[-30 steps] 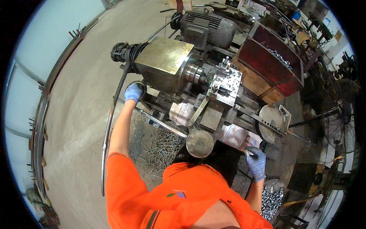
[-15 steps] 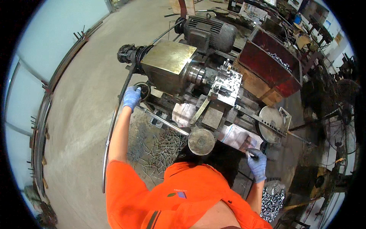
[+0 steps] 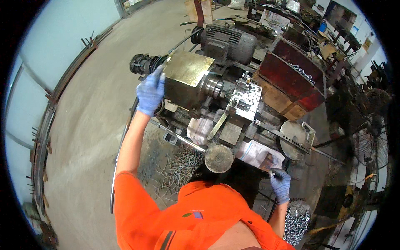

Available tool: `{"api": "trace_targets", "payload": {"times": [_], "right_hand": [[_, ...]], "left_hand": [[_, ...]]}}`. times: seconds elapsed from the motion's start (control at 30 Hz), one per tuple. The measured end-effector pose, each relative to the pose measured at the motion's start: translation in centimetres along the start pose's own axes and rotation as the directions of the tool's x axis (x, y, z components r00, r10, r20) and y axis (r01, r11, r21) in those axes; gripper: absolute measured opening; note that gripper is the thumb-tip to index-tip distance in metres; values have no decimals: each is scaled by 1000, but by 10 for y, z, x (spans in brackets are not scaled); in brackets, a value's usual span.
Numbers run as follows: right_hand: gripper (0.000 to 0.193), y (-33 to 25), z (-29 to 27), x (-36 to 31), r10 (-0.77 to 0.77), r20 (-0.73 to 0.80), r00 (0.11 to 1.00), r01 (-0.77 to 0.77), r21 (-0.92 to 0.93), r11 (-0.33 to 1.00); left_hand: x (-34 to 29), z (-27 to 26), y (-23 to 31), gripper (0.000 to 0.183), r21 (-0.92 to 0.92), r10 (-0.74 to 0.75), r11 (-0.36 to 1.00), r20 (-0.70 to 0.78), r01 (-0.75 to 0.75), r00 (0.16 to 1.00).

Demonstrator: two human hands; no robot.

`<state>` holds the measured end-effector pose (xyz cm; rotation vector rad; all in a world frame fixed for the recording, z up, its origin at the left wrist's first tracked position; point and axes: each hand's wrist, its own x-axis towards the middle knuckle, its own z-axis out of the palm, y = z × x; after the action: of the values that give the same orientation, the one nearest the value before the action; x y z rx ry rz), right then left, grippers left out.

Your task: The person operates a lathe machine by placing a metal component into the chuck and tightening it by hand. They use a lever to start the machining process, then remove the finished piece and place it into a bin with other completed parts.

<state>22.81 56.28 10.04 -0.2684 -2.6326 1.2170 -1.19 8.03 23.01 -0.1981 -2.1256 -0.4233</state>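
Observation:
My left hand (image 3: 150, 93), in a blue glove, is raised at the left end of the lathe-like machine. Its fingers stretch toward the near left corner of the brass-coloured plate (image 3: 189, 68) on the headstock (image 3: 181, 92); whether they touch it is unclear. Below and partly behind this hand is a round handwheel (image 3: 159, 109). My right hand (image 3: 280, 185), gloved with dark-stained fingertips, is curled beside a printed paper sheet (image 3: 256, 155). Something small may be pinched in it, too small to name. Between the hands are the chuck (image 3: 213, 86) and a metal tool slide (image 3: 246, 100) covered with bright chips.
An electric motor (image 3: 227, 43) stands behind the headstock. A red bin (image 3: 287, 68) holds small metal parts at the back right. Metal shavings (image 3: 179, 166) litter the floor below a round disc (image 3: 218, 158). A basket of shiny parts (image 3: 296, 225) sits by my right forearm.
My left hand has left the handwheel and risen toward the brass-coloured plate, its fingers now stretched out. The right hand stays beside the paper, slightly lower in view.

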Motion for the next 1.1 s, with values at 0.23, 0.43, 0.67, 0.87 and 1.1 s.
{"api": "trace_targets", "payload": {"times": [0.23, 0.43, 0.67, 0.87, 1.1], "right_hand": [[10, -1, -5, -8, -19, -65, 998, 16, -48, 999], [15, -17, -8, -3, -82, -61, 995, 75, -103, 992], [15, -13, -2, -1, -9, -52, 999, 8, -23, 1000], [17, -21, -5, 6, -54, -21, 998, 54, -23, 998], [18, -27, -6, 7, -69, -24, 997, 67, -70, 995]], "left_hand": [[11, 40, -10, 21, 47, 115, 991, 224, -129, 968], [8, 20, -10, 23, 99, 47, 992, 280, -78, 959], [-26, -13, -15, 24, 50, -104, 994, 239, 95, 965], [-18, -11, -11, 23, -30, -11, 999, 188, 17, 982], [35, 36, 21, 24, 113, 120, 980, 314, -163, 942]]}}
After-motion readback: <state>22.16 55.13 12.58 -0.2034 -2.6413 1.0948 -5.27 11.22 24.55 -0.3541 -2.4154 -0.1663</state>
